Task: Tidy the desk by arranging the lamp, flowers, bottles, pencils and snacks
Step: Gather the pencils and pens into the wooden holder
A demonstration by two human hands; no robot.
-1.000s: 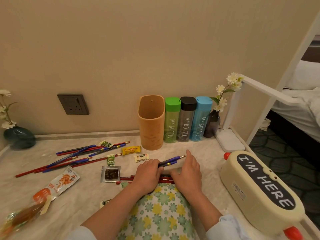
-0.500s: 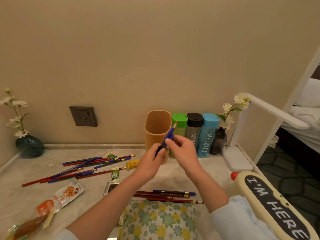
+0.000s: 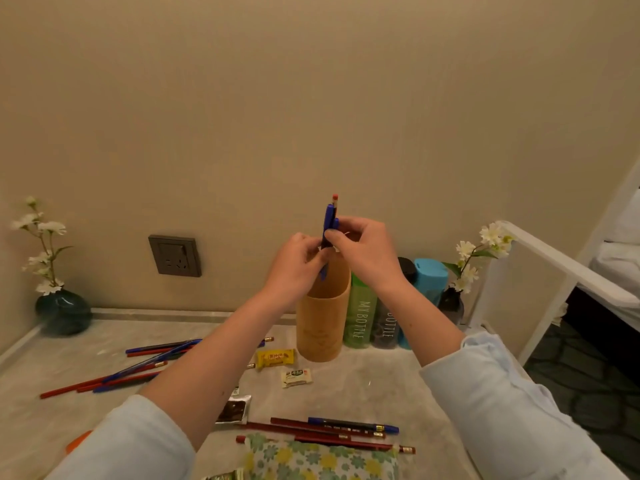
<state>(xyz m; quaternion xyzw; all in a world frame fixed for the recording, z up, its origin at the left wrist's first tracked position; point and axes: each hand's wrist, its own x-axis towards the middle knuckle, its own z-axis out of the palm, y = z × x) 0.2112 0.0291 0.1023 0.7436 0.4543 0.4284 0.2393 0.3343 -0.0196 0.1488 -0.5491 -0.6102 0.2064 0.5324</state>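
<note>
My left hand [image 3: 298,265] and my right hand [image 3: 363,252] both grip a small bunch of blue pencils [image 3: 329,225], held upright just above the mouth of the tan pencil holder [image 3: 322,327]. Red and blue pencils [image 3: 131,368] lie scattered at the left of the desk, and more pencils [image 3: 332,433] lie near the front edge. The green bottle [image 3: 360,320], dark bottle [image 3: 386,329] and blue bottle [image 3: 429,277] stand in a row right of the holder. A yellow snack [image 3: 275,357], a white snack [image 3: 296,377] and a dark sachet [image 3: 235,408] lie on the desk.
A dark round vase of white flowers [image 3: 60,311] stands at the far left. A second flower vase [image 3: 452,303] stands by the white lamp arm [image 3: 554,261]. A floral pouch [image 3: 322,460] lies at the front edge. A wall socket [image 3: 175,255] sits on the wall.
Both hands lifted the blue pencils off the desk, turned them upright and brought them over the holder. The camera tilted upward.
</note>
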